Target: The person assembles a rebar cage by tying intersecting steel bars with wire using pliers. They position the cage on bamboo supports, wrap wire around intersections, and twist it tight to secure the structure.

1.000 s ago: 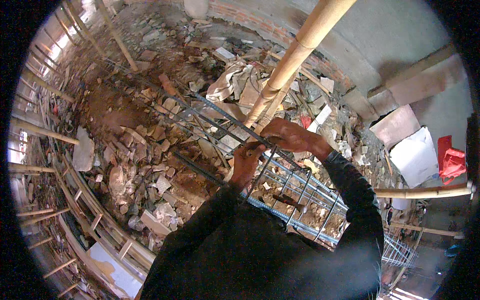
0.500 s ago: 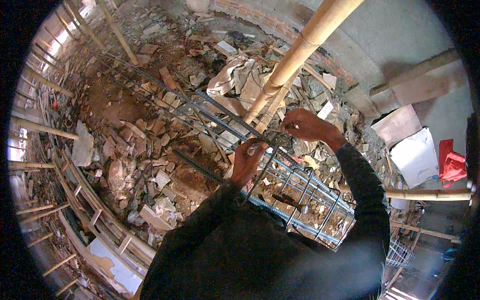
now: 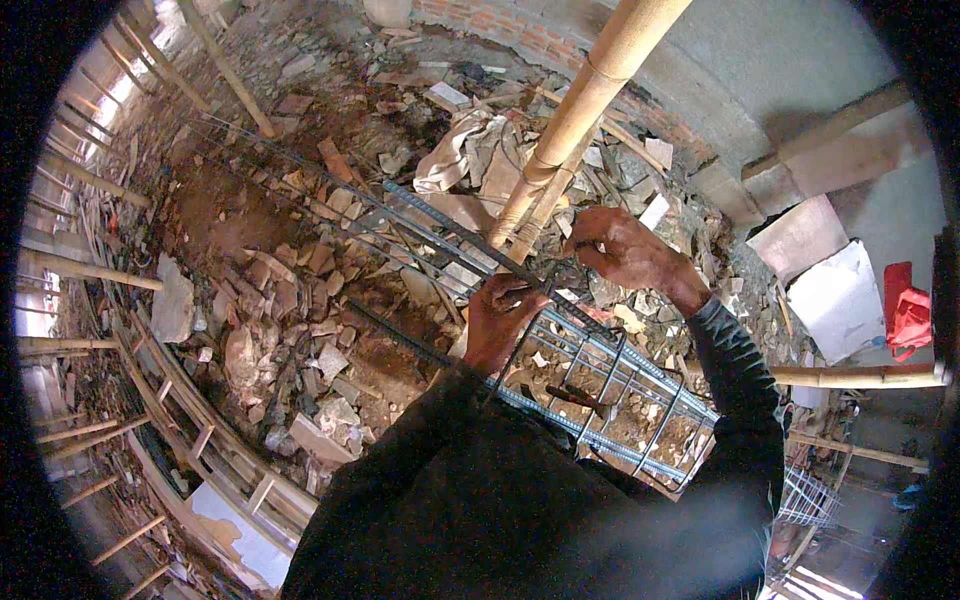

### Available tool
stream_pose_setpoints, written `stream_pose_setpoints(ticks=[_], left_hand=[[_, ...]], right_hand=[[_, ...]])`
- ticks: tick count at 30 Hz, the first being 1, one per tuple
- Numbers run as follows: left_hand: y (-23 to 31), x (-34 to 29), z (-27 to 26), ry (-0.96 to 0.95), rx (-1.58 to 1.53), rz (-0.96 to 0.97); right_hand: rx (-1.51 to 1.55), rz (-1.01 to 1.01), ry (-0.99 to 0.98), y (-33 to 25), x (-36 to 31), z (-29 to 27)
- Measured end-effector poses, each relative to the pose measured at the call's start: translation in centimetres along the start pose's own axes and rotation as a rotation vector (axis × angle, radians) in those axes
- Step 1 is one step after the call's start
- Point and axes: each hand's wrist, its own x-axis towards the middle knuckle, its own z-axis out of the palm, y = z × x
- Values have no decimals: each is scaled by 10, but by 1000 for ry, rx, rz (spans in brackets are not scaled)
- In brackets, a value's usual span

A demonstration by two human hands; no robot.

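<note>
A long cage of ribbed steel bars (image 3: pixel 640 368) with square stirrups (image 3: pixel 655 440) runs diagonally in front of me. My left hand (image 3: pixel 500 318) is closed at the cage, fingers curled around a stirrup where it meets a dark ribbed bar (image 3: pixel 450 228) lying along the top. Up and to the right, my right hand (image 3: pixel 638 258) is raised just off the bars with thumb and fingers pinched. Whatever it may hold is too small to make out. A dark-handled tool (image 3: pixel 580 400) lies inside the cage, its kind unclear.
A thick bamboo pole (image 3: pixel 570 125) slants up beyond my hands. Broken brick and rubble (image 3: pixel 290 290) cover the ground. Left stands a curved wooden frame (image 3: pixel 205 425) among bamboo props. At right are white boards (image 3: pixel 835 300), a red plastic bag (image 3: pixel 907 315) and a level bamboo pole (image 3: pixel 850 376).
My right hand has shifted slightly right, and its fingers have turned and curled more. My left hand stays at the same stirrup, with its fingers more bent over it. The view has moved a little.
</note>
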Motion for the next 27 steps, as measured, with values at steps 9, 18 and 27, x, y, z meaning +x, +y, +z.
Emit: stream_pose_setpoints(ticks=[9, 18, 27], left_hand=[[-36, 14, -6, -57, 133, 249], [5, 3, 1, 9, 176, -4], [11, 2, 13, 75, 66, -89]], right_hand=[[-147, 14, 65, -44, -10, 1], [-302, -16, 78, -84, -45, 24], [-506, -45, 57, -67, -69, 94]])
